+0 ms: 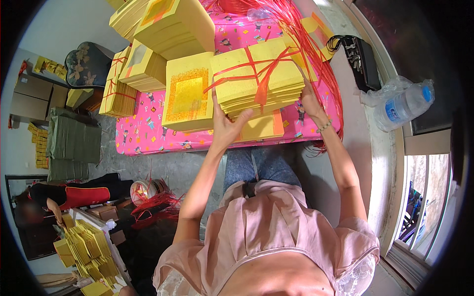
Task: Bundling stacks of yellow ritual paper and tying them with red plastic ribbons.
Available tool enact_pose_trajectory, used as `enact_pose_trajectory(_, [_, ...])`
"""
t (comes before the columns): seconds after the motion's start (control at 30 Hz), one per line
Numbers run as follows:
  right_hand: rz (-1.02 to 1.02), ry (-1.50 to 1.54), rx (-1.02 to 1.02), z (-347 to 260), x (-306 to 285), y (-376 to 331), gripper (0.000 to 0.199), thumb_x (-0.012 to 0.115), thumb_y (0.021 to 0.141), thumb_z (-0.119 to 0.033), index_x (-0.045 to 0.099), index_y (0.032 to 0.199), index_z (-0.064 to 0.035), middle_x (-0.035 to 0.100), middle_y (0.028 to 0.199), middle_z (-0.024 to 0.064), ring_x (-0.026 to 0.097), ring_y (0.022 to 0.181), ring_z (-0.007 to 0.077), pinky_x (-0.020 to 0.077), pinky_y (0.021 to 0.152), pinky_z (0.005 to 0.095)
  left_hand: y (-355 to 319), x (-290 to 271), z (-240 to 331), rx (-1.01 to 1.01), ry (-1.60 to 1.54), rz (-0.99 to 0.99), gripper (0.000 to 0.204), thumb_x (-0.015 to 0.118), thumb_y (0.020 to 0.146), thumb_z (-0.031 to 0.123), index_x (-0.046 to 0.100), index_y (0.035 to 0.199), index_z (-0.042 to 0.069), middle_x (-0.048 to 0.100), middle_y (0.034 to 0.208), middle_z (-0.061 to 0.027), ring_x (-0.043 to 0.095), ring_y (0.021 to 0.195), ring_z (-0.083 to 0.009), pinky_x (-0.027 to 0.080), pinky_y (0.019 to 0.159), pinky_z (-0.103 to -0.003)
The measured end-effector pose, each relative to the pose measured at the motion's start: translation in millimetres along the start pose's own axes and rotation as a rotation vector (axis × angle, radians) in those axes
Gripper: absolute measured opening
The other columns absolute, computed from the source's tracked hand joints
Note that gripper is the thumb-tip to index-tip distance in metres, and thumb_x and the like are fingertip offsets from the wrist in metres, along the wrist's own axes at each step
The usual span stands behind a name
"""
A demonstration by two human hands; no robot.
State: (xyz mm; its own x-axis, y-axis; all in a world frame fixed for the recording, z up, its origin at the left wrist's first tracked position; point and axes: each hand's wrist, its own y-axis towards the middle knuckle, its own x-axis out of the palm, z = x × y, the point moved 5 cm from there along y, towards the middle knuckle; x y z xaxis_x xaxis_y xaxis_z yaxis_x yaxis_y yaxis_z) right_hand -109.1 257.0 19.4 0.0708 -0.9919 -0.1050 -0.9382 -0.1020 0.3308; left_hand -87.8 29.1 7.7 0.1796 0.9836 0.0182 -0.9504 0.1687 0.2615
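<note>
So: thick stack of yellow paper sheets tied crosswise w/ red plastic string (256,74) is held above the pink patterned tablecloth (148,133), long axis running left-right, right end tipped slightly up. Left hand (224,126) grasps its lower-left edge, fingers spread beneath. Right hand (311,101) grips the right end. Loose red strings (306,34) trail behind; clear plastic water bottle (402,103) sits on the windowsill.
</note>
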Motion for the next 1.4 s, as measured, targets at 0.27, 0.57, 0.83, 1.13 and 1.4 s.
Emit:
enact_pose_trajectory(0.27, [-0.014,0.089,0.206,-34.1,2.5,5.5,0.063,0.029,0.104,-0.046,0.034,0.145,0.0017,0.047,0.138,0.0128,0.045,0.127,0.0227,0.035,0.106,0.0339,25.0,-12.9,56.0,-0.164,-0.088,0.164,0.047,0.067,0.093,0.022,0.047,0.129,0.0,0.062,0.114,-0.0097,0.059,0.103,-0.0151,0.049,0.09,-0.031])
enact_pose_trajectory(0.57, [0.136,-0.398,0.006,-53.8,2.0,-16.3,0.066,0.027,0.103,-0.052,0.032,0.149,-0.0047,0.043,0.136,0.0168,0.042,0.124,0.0276,0.0263,0.11,0.0363,25.0,-19.6,64.9,-0.362,-0.18,0.062,0.058,0.066,0.093,0.033,0.043,0.134,0.0,0.06,0.119,-0.0107,0.056,0.109,-0.015,0.044,0.096,-0.03])
enact_pose_trajectory(0.83, [0.098,0.093,0.311,-21.8,19.3,-36.4,0.072,0.023,0.101,-0.057,0.027,0.15,-0.0049,0.033,0.15,0.0159,0.022,0.142,0.0283,0.0154,0.117,0.0403,-0.4,-12.1,86.7,-0.171,0.052,0.028,0.059,0.064,0.094,0.03,0.039,0.138,-0.001,0.058,0.123,-0.0127,0.054,0.114,-0.0164,0.041,0.099,-0.031])
enact_pose_trajectory(1.13, [0.087,0.094,0.392,-11.8,28.2,-20.9,0.074,0.025,0.101,-0.057,0.021,0.151,-0.0021,0.025,0.156,0.0145,0.016,0.146,0.0246,0.0116,0.118,0.0372,3.9,-18.5,52.5,-0.357,-0.138,0.206,0.065,0.064,0.094,0.028,0.035,0.143,-0.004,0.056,0.126,-0.0119,0.052,0.116,-0.0154,0.039,0.102,-0.03])
enact_pose_trajectory(1.4, [0.206,0.338,0.403,-33.0,45.8,0.5,0.07,0.047,0.1,-0.04,0.018,0.152,-0.0023,0.03,0.153,0.0124,0.025,0.142,0.0202,0.0194,0.116,0.0334,-1.7,-6.7,58.2,-0.19,-0.07,0.37,0.069,0.06,0.096,0.026,0.025,0.147,-0.006,0.054,0.126,-0.0141,0.052,0.115,-0.0162,0.041,0.1,-0.029])
